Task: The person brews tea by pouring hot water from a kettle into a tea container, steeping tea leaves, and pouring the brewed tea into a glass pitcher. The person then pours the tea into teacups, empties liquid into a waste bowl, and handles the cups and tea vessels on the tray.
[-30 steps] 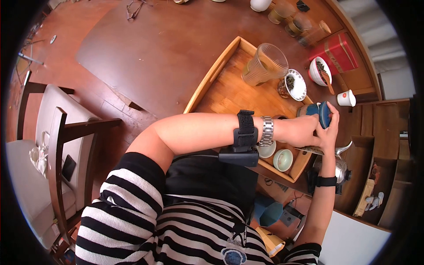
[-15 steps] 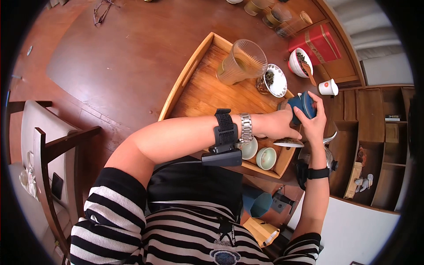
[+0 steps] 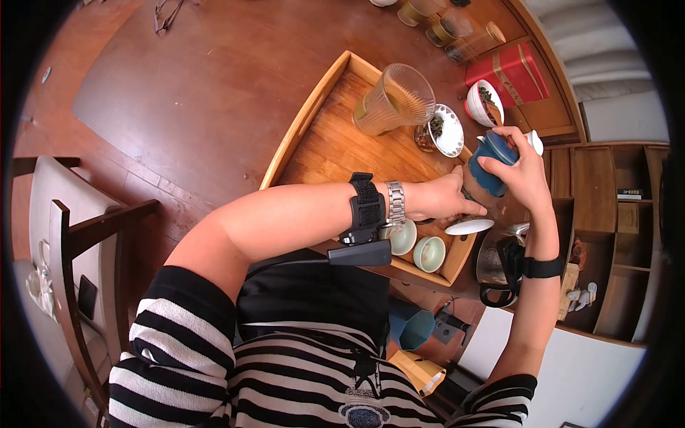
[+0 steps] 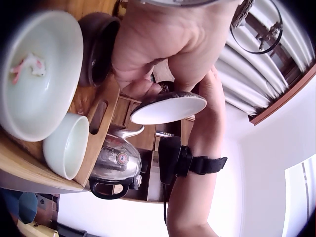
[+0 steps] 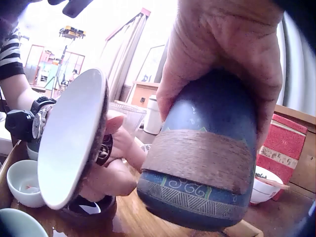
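Note:
With bent fingers, my left hand [image 3: 435, 196] pinches the dark knob of a lid [image 4: 170, 108], tilted so its white underside shows. Below it on the wooden tray [image 3: 314, 146] sits a dark brown pot [image 5: 94, 210], mostly hidden by that hand in the head view. My right hand [image 3: 524, 167] grips a blue ceramic vessel [image 5: 197, 148] from above, thumb on one side and fingers on the other. A brown textured band and a line pattern run round this vessel, which is tilted beside the left hand. Two pale green cups [image 3: 429, 255] stand at the tray's near end.
A ribbed glass pitcher [image 3: 392, 100] and a patterned white dish [image 3: 449, 135] stand on the tray. Beyond are a bowl of leaves [image 3: 479, 107] and a red box [image 3: 510, 75]. A steel kettle [image 3: 492, 267] stands under my right forearm.
My right hand has turned and lifted the blue vessel a little away from my left hand. My left hand's lid now shows more of its white underside. The head view has shifted.

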Available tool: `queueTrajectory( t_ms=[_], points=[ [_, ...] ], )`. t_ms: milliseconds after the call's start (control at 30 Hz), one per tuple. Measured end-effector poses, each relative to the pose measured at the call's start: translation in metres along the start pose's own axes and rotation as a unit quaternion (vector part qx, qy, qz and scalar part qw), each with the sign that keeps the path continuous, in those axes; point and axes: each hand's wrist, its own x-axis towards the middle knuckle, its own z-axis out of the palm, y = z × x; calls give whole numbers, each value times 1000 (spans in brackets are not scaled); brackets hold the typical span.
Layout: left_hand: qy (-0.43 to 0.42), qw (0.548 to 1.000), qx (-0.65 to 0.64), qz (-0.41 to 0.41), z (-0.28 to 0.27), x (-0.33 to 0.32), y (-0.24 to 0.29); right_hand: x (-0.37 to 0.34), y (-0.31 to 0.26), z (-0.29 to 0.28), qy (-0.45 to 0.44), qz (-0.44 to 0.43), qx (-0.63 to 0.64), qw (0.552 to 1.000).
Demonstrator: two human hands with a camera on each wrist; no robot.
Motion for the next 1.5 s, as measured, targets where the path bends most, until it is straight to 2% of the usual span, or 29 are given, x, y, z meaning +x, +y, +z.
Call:
queueTrajectory(
  t_ms=[100, 167, 400, 567, 833, 1067, 1500],
  points=[
    [-16, 1000, -22, -2, -3, 1, 0, 12, -4, 0, -27, -10, -33, 999],
    [-25, 999, -30, -2, -4, 4, -2, 21, -8, 0, -86, 7, -58, 995],
    [-58, 993, -104, 0, -6, 5, 0, 41, -33, -2, -127, 24, -139, 982],
    [-58, 986, -159, -8, -7, 10, -4, 55, -36, 2, -205, 3, -182, 962],
    [-92, 962, -255, -14, -8, 8, 1, 70, -44, 3, -248, 31, -240, 938],
    [-101, 962, -253, -35, -7, 6, 5, 74, -56, 6, -286, 32, -292, 912],
    [-117, 957, -264, -22, -7, 6, 7, 79, -61, 6, -304, 29, -315, 899]
  ],
)
